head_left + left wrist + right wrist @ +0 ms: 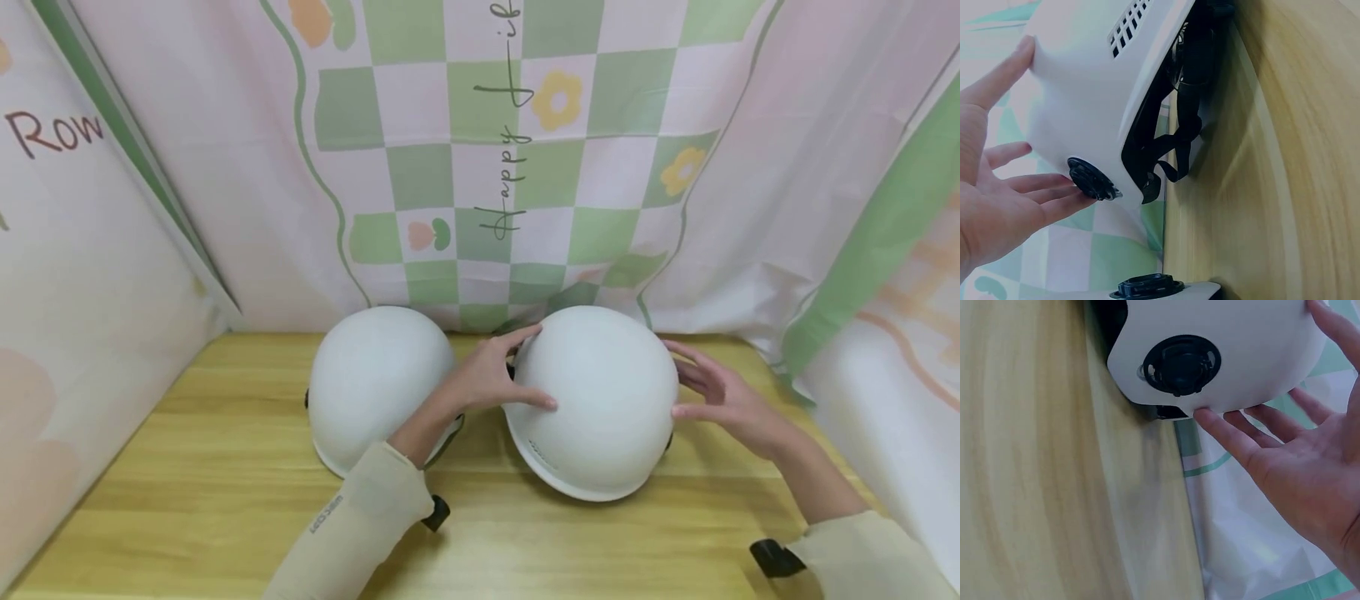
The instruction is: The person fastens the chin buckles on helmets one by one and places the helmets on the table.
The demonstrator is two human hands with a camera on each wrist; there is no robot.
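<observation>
A white helmet point(600, 400) is at the right of the wooden table, between both hands. My left hand point(491, 375) touches its left side, thumb on the front of the shell and the other fingers spread farther back. On the opposite side, my right hand point(723, 400) rests its fingertips against the shell. The left wrist view shows small vents point(1129, 28), a black round side fitting point(1091, 180) and a black strap point(1175, 140) hanging under the rim. Whether the rim touches the table cannot be told. A second white helmet point(378, 375) sits to the left, partly behind my left forearm.
The wooden table point(187, 492) ends at a hanging cloth point(480, 167) with a green and white checked print. More printed cloth point(82, 250) stands along the left, and a further curtain point(885, 333) closes off the right.
</observation>
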